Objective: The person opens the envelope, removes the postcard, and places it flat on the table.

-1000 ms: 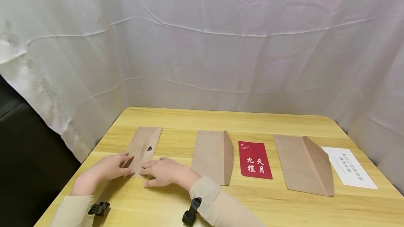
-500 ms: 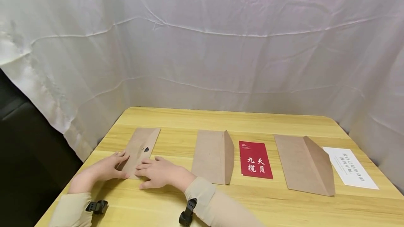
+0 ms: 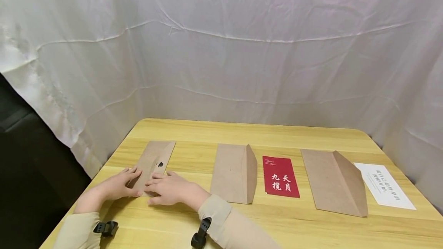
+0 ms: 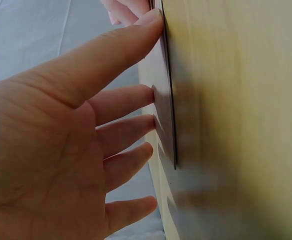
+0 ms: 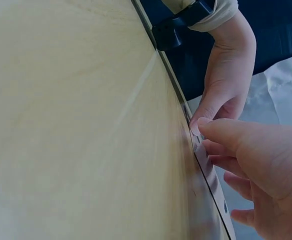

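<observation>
In the head view, a closed brown paper envelope [image 3: 154,156] with a black mark on it lies flat at the table's left. My left hand [image 3: 115,185] rests on its left side, the thumb at the near edge. In the left wrist view, the left fingers [image 4: 123,102] are spread and nearly straight, with tips touching the envelope [image 4: 167,100]. On the envelope's near right part, my right hand [image 3: 173,189] lies with extended fingers. In the right wrist view, the right thumb [image 5: 218,129] is close to the left thumb. Both hands cover the envelope's near part.
Two more brown envelopes, the middle one [image 3: 230,172] and the right one [image 3: 332,181], lie with flaps raised. Beside them are a red card [image 3: 281,176] with white characters and a white card [image 3: 385,185]. A pale curtain [image 3: 242,49] hangs behind the wooden table [image 3: 263,226].
The envelope and both hands have shifted slightly left. My right hand has slid a little further left, closer to the left hand. The other envelopes and cards lie where they were.
</observation>
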A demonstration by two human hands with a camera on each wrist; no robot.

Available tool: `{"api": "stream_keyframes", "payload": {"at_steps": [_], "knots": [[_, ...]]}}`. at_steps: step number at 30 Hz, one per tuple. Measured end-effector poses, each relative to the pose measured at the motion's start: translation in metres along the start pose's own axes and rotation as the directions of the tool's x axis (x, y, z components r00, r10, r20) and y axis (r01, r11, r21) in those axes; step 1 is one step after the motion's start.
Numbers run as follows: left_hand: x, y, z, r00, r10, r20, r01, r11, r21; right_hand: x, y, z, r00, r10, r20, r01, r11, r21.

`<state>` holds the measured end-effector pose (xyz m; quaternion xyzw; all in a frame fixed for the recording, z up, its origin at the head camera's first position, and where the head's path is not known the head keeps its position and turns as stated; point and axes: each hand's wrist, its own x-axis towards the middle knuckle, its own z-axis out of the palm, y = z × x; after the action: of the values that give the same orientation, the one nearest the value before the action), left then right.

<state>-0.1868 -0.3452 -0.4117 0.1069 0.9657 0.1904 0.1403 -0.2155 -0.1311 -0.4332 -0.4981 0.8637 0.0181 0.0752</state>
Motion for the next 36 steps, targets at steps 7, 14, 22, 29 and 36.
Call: {"api": "stream_keyframes", "payload": {"at_steps": [7,14,22,29,36], "knots": [[0.000,0.000,0.000,1.000,0.002,-0.005,-0.002,1.000,-0.004,-0.004,-0.001,-0.003,1.000,0.016,-0.021,-0.016,1.000,-0.010],[-0.001,0.001,0.001,1.000,0.016,-0.018,-0.016,1.000,0.001,-0.011,-0.002,-0.010,0.999,0.036,-0.024,-0.037,0.999,-0.040],[-0.001,-0.001,0.002,0.999,0.024,-0.023,-0.024,1.000,0.000,-0.019,-0.001,-0.022,0.996,0.072,-0.055,-0.075,0.995,-0.065],[0.000,-0.002,0.002,0.999,0.028,-0.029,-0.028,1.000,0.006,-0.023,0.008,-0.028,0.988,0.131,-0.075,-0.136,0.988,-0.066],[0.000,-0.002,0.002,0.999,0.021,-0.030,-0.021,1.000,0.007,-0.024,0.019,-0.029,0.978,0.190,-0.083,-0.195,0.978,-0.067]]}}
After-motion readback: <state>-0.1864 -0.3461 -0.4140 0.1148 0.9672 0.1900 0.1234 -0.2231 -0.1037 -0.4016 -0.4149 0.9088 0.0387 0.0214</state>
